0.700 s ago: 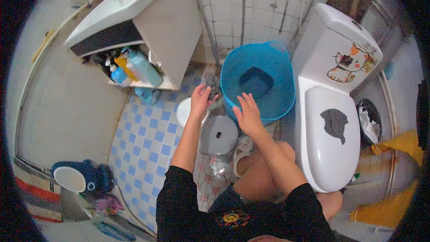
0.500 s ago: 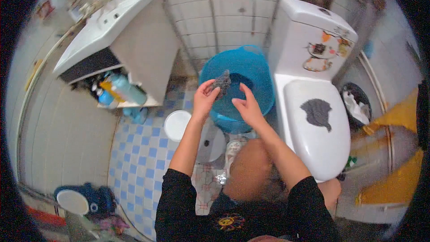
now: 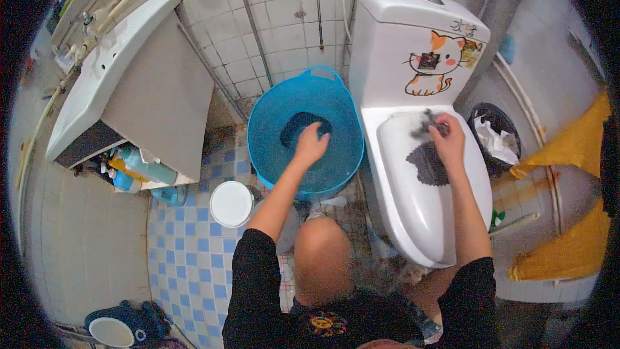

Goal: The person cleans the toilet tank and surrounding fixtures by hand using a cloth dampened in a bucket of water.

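My right hand (image 3: 448, 137) is above the white toilet lid (image 3: 402, 203), fingers closed on a small piece of dark grey cloth (image 3: 423, 126) that is smeared by motion. Just below it, another dark grey cloth (image 3: 426, 165) with a scalloped edge lies on the lid, partly behind my wrist. Over the blue tub (image 3: 266, 100) hangs my left hand (image 3: 312, 145), thumb and fingers curved but apart, with nothing seen in them. Beneath that hand a dark piece of cloth (image 3: 295, 130) sits in the tub's water; whether the fingertips touch it I cannot tell.
A white round lid or bucket top (image 3: 231, 204) stands left of my knee. The washbasin cabinet (image 3: 161, 100) with several bottles fills the left side. Right of the toilet is a black bin (image 3: 494, 136) with crumpled paper, and yellow cloth (image 3: 562, 155) hangs beyond.
My right hand has moved from over the tub to the toilet lid and now holds the small grey cloth, which was in my left hand. The view has shifted right.
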### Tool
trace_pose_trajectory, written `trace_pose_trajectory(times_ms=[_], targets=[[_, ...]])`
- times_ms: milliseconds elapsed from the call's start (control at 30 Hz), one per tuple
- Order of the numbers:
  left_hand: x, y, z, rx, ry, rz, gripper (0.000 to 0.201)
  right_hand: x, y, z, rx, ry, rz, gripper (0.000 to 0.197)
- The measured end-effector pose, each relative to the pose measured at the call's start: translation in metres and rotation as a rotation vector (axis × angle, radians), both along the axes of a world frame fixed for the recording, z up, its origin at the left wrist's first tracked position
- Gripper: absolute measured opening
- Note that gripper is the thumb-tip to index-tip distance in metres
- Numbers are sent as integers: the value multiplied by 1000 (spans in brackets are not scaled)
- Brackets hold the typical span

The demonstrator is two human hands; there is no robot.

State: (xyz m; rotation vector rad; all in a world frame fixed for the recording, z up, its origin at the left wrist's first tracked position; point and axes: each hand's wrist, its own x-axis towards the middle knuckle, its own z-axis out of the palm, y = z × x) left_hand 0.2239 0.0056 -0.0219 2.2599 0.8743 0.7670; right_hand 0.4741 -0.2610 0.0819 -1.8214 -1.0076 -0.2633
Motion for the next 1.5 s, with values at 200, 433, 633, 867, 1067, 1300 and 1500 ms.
trace_pose_trajectory(times_ms=[200, 433, 633, 867, 1067, 1300, 1500], targets=[[-27, 101, -116, -342, 710, 259, 45, -4, -21, -21, -163, 12, -116, 20], [-7, 125, -231, -1165, 14, 454, 26, 1, -32, -33, -257, -19, -167, 21], [-38, 175, -249, -1214, -47, 582, 22, -20, -17, -5, -170, -73, -164, 23], [-7, 92, -107, -773, -86, 513, 28, -13, -36, -16, -309, -205, -222, 26], [-35, 97, -5, -272, 197, 474, 24, -14, -40, -31, -304, -135, -267, 26], [-14, 90, -61, 235, 585, 473, 18, -3, -52, -35, -351, -70, -329, 25], [-19, 118, -132, 258, 892, 466, 20, -22, -37, -24, -279, -90, -263, 25]])
